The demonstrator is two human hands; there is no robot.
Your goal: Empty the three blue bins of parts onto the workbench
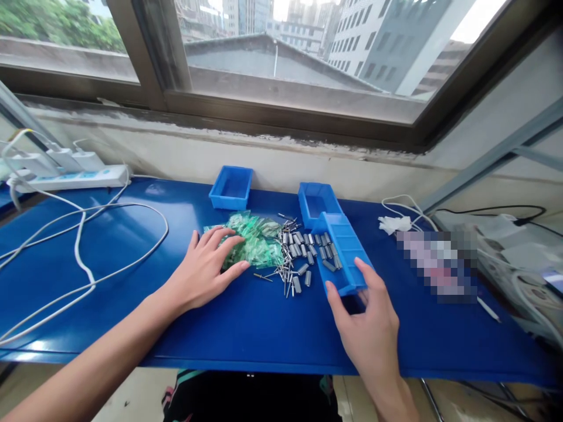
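On the blue table (246, 334), near its window side, my right hand (369, 316) gripped the close end of a tipped blue bin (354, 252), thumb on one edge and index finger on another. Its open side faced left, toward the loose metal cylinders (303, 249), several lying right at the opening. My left hand (211, 266) had its fingers loosely spread, grasping nothing, at the green plastic packets (259, 243); the tips perhaps brushed the wrapping, but I couldn't be sure from above. Between packets and cylinders lay a tangle of thin metal pins (288, 272).

A jerk of my right wrist could have sent cylinders rolling in among those pins, they lay so close. Too wide a sweep of my left hand could have dragged pins along, snagged in the plastic. Pushing the tipped bin away from me risked knocking the upright blue bin (314, 199) just behind it.

My remaining right fingers were mostly hidden behind the bin, its inside was only partly visible, and the packets' contents were unreadable.
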